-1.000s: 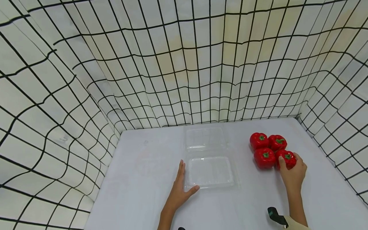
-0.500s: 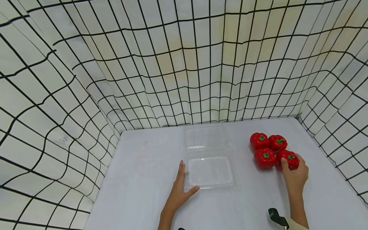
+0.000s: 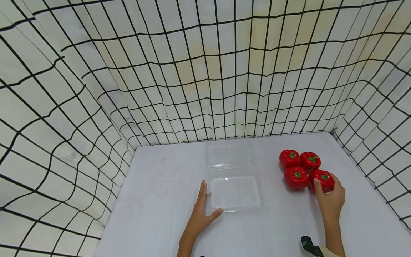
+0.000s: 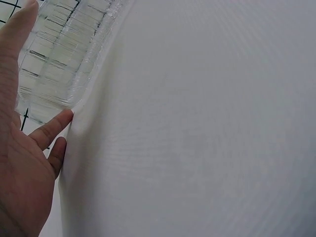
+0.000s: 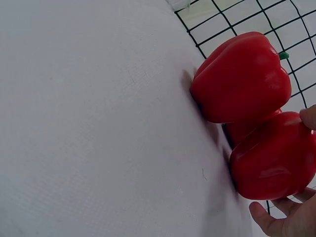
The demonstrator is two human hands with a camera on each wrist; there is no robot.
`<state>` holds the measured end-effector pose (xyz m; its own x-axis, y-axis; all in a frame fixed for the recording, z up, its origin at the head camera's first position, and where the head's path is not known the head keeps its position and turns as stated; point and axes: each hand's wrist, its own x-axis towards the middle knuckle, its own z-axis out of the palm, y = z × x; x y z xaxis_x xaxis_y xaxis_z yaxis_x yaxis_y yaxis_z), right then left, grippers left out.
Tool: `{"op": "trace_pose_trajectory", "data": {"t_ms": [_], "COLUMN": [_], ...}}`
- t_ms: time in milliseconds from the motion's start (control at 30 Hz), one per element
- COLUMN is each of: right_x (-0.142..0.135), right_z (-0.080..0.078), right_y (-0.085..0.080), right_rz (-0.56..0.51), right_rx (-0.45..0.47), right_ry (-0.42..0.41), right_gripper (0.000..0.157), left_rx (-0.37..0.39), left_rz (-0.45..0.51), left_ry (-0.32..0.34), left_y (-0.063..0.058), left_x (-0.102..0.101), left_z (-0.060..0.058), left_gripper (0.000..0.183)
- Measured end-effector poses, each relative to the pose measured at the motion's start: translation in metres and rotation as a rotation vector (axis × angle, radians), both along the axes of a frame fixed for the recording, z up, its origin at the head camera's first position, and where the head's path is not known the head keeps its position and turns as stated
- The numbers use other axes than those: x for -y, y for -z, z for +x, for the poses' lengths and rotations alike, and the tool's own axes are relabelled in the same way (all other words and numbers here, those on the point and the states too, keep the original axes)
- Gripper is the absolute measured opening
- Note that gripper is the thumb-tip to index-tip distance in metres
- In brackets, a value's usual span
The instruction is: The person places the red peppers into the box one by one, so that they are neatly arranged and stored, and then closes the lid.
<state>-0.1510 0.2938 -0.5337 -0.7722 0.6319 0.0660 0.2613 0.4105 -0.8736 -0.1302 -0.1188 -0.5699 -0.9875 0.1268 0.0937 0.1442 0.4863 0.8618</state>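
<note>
No readable text, no legible labels

free table (image 3: 277, 210) between red peppers (image 3: 295, 177) and clear container (image 3: 236, 192), apparently low-walled

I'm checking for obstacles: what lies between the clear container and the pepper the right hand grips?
Bare white tabletop, then another red pepper, as the head view shows.

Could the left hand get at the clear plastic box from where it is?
Very likely yes: the left hand is right beside the left edge of the clear plastic box, which lies open, and nothing stands between them.
</note>
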Motion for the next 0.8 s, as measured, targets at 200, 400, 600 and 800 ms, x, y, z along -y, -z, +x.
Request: {"op": "trace_pose_trajectory", "data": {"t_ms": [200, 400, 600, 800], "right_x": [-0.002, -0.002, 0.004, 0.004], "right_z": [-0.001, -0.001, 0.004, 0.003], "right_y": [0.003, 0.006, 0.003, -0.006], "right_rz": [-0.007, -0.109, -0.145, -0.137], "right_rx": [0.014, 0.004, -0.099, -0.225], "right_ry": [-0.009, 0.086, 0.216, 0.243], "right_gripper": [0.072, 0.078, 0.077, 0.073], "left_rx": [-0.004, -0.001, 0.015, 0.008], "left_rz": [0.002, -0.006, -0.02, -0.024], "left_ry": [0.002, -0.003, -0.021, -0.018], "left_y": [0.001, 0.002, 0.003, 0.002], "left_x": [-0.001, 0.0, 0.0, 0.0], "left_z": [0.0, 0.0, 0.002, 0.001], "left_gripper": [0.103, 0.103, 0.103, 0.103]}}
